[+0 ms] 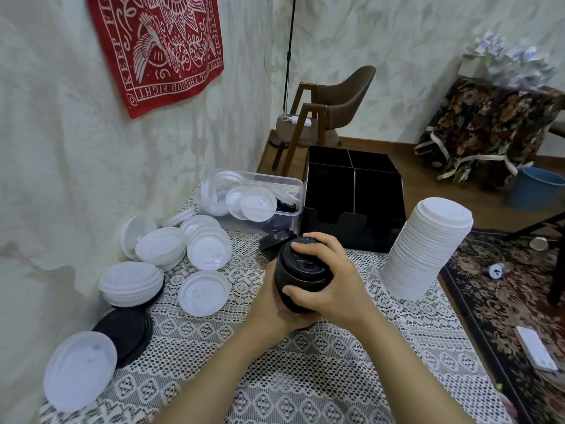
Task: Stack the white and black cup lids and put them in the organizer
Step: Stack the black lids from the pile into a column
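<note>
The left hand (pixel 269 304) curls under a short stack of black plastic cup lids (pixel 301 270), and the right hand (pixel 330 280) clamps its fingers and thumb on the top rim. The stack is held just over the white lace tablecloth (pixel 305 377), long axis roughly upright, top lid facing up. To the right stands 1 tall stack of white lids (pixel 425 252). Behind is the black divided organizer (pixel 351 185), then a brown chair (pixel 333 111).

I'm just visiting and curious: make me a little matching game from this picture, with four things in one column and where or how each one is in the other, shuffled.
Things
1. black lid stack
2. tall white lid stack
3. clear box
4. organizer

Descriptions
A. stands alone at the right
B. divided into compartments
C. gripped by the left hand and right hand
D. holds loose white and black lids

Pairs: 1-C, 2-A, 3-D, 4-B
</note>
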Demonstrator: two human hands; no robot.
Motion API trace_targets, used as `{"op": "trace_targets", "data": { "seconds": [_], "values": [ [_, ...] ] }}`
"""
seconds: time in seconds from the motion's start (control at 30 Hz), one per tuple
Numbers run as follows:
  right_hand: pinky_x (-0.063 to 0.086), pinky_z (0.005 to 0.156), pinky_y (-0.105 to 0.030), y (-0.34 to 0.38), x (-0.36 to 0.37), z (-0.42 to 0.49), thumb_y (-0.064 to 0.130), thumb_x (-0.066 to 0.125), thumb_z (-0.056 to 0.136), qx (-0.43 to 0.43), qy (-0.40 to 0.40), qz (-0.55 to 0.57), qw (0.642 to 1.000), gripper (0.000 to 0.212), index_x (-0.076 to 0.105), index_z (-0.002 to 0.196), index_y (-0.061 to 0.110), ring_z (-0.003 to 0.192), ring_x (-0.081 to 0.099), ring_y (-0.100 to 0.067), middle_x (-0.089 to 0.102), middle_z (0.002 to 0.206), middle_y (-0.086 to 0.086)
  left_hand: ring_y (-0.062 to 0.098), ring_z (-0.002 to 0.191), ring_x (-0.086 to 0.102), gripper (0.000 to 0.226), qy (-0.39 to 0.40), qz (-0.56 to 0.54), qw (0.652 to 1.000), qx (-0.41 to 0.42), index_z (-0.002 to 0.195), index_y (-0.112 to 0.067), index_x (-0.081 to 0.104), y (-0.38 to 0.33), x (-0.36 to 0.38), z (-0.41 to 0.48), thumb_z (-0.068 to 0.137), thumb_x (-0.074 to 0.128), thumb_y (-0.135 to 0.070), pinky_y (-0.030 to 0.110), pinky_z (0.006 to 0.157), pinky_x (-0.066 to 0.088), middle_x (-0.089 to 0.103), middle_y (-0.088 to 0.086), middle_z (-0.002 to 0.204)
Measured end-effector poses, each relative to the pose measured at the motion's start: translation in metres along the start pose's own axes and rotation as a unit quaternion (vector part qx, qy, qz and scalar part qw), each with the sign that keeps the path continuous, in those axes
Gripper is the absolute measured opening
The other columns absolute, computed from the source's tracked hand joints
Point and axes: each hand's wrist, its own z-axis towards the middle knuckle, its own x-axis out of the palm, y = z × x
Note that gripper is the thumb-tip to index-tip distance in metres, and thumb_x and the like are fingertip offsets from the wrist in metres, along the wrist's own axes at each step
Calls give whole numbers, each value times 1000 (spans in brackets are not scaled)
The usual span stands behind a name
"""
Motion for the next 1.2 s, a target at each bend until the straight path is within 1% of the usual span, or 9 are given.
{"op": "trace_targets", "data": {
  "seconds": [0.23,0.37,0.47,0.63,0.73,0.8,0.87,1.03,1.2],
  "values": [
    [38,96,-8,1,-23,-19,45,76,61,11,-18,-20,1000,55,57,112,49,122,47,6,43,133,25,8,116,58,99,39,8,999,-8,137,-28,33,-2,23,-8,57,87,-8,32,94,52,56,-4,128],
    [32,96,-3,-2,-23,-27,38,80,62,15,-24,-34,999,57,57,113,47,124,41,11,41,134,25,-4,111,57,94,48,26,998,-12,128,-43,34,4,27,-11,59,88,-9,23,92,51,57,-12,121],
    [31,97,-3,-1,-22,-29,47,77,64,22,-22,-26,999,54,56,113,49,127,39,11,41,135,26,10,117,58,96,52,6,998,-24,134,-37,34,6,25,-12,57,88,-13,41,95,52,57,-7,127],
    [32,101,-9,-4,-20,-31,49,71,66,28,-36,-6,999,49,54,112,46,130,40,4,42,136,25,9,116,58,89,161,23,987,-3,139,-33,28,0,2,-13,70,71,2,31,92,51,55,-4,127],
    [36,103,-14,-7,-16,-32,45,74,65,26,-57,19,998,50,53,111,42,129,43,-1,44,132,27,18,119,56,68,110,-11,994,-19,135,-24,44,3,-10,-8,71,59,-9,39,98,48,60,1,125],
    [36,102,-13,-7,-14,-33,43,74,66,20,-68,34,997,50,54,111,40,129,43,1,45,131,26,9,121,52,49,19,61,998,-4,127,-22,54,7,-13,1,79,60,-13,39,105,42,59,-6,126],
    [35,101,-10,-7,-13,-33,42,74,66,18,-72,41,996,50,54,111,38,127,43,3,45,132,22,7,124,46,41,-25,192,981,23,129,-18,55,12,-14,13,89,61,-10,38,107,38,52,-7,131],
    [35,101,-11,-9,-13,-32,40,75,65,12,-75,45,996,50,54,111,37,127,44,2,44,129,32,28,135,34,56,-29,410,911,33,144,-12,41,19,-9,43,92,56,-25,40,112,31,34,9,149],
    [38,102,-15,-9,-13,-32,41,76,64,26,-76,48,996,50,54,110,40,128,45,-2,45,133,22,32,125,42,60,1,495,868,-23,146,-21,32,19,-5,62,91,46,-42,42,104,35,43,10,140]
  ]
}}
